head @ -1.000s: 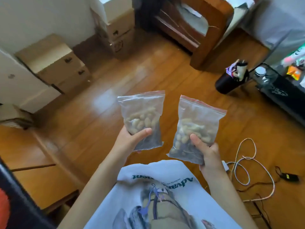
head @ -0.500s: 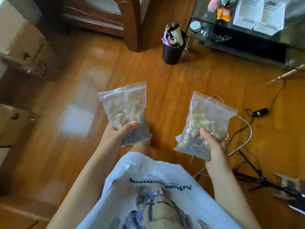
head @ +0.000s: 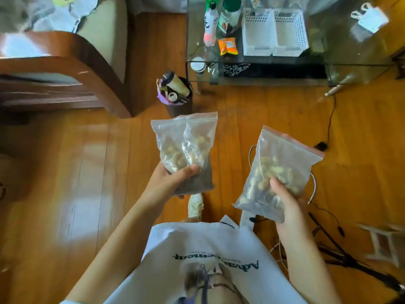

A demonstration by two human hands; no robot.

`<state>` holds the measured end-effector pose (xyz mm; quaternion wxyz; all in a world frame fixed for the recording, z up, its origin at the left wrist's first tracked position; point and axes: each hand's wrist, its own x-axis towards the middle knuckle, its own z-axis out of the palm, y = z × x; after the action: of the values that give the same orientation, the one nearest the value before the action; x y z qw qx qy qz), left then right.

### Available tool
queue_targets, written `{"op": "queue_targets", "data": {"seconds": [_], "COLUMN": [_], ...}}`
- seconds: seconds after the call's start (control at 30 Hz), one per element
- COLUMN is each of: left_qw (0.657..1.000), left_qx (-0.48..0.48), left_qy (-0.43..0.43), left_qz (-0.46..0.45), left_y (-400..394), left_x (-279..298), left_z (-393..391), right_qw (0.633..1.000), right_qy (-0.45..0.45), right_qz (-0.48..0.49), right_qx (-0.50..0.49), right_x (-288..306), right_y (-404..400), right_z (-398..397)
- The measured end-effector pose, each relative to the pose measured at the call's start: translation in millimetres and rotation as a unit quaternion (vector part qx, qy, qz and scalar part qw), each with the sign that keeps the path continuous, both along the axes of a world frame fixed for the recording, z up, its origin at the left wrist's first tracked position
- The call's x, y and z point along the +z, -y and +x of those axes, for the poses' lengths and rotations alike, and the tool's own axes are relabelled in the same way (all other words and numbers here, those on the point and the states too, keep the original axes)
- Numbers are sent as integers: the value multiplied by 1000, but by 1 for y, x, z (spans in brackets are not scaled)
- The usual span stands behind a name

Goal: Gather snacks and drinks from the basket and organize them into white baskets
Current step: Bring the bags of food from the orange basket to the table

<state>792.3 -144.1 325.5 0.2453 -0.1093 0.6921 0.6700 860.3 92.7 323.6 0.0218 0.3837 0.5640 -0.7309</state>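
Two soft, light nut bags: your left hand & right hand squeeze the bottoms tight.

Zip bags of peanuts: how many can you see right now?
2. One zip bag is held in the left hand, the other in the right hand. None visible elsewhere.

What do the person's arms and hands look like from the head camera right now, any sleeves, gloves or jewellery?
Both forearms are bare right down to the left hand and right hand: no gloves, rings, watch or bracelets visible. No sleeves reach the forearms in view. The person wears a white T-shirt with dark printed lettering and a graphic on the chest.
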Motion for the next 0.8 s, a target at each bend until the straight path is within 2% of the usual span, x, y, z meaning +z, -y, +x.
{"op": "queue_targets", "data": {"seconds": [0.13, 0.3, 0.57, 0.8], "left_qw": [997, 991, 991, 991], "left_qx": [-81, -133, -135, -125], "left_qy": [-14, -18, -11, -31], "left_qz": [14, 22, 16, 42], "left_y": [-48, -114, -238, -331], "left_x": [5, 3, 1, 20], "left_z": [-75, -153, -284, -378], "right_qw": [999, 994, 994, 995], "right_qy": [-8, -32, -43, -62], "right_qz": [5, 26, 42, 58], "right_qx": [-50, -99, -94, -42], "right_x": [-2, -5, -4, 13], "right_y": [-34, -87, -203, -292], "right_z": [-45, -106, -234, -339]}}
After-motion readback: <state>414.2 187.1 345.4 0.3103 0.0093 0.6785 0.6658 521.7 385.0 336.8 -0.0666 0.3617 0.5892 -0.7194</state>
